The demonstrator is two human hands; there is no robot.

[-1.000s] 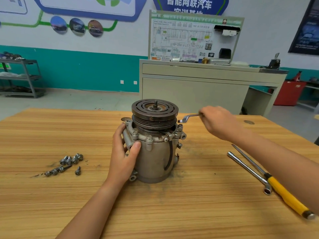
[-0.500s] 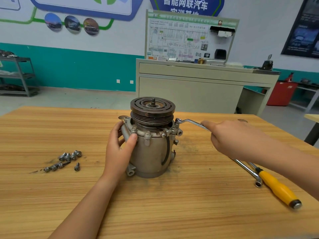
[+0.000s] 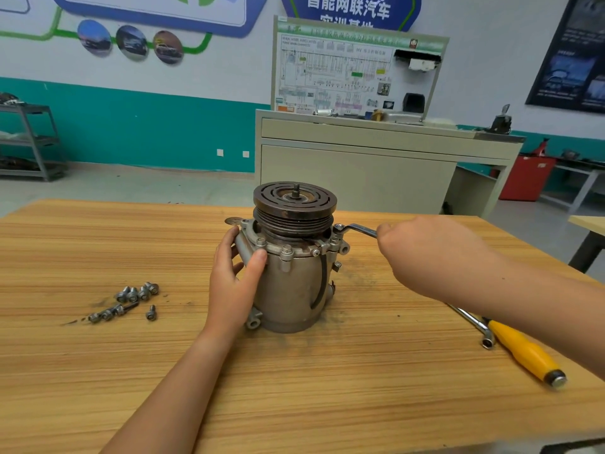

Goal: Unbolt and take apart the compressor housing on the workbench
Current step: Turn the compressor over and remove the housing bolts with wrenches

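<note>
The grey compressor housing (image 3: pixel 291 283) stands upright on the wooden workbench (image 3: pixel 294 388), its dark grooved pulley (image 3: pixel 294 204) on top. Bolts ring its upper flange. My left hand (image 3: pixel 234 276) grips the housing's left side, thumb across the front just under the flange. My right hand (image 3: pixel 435 253) grips the handle of a metal wrench (image 3: pixel 355 229). The wrench's ring end sits on a bolt at the flange's right edge.
Several loose bolts (image 3: pixel 131 301) lie on the bench to the left. A socket bar (image 3: pixel 474 326) and a yellow-handled screwdriver (image 3: pixel 523 352) lie at the right, partly under my right forearm. A cabinet with a wiring display board (image 3: pixel 357 152) stands behind the bench.
My right hand has swung the wrench handle toward me and to the right around the flange bolt. My left hand has stayed on the housing.
</note>
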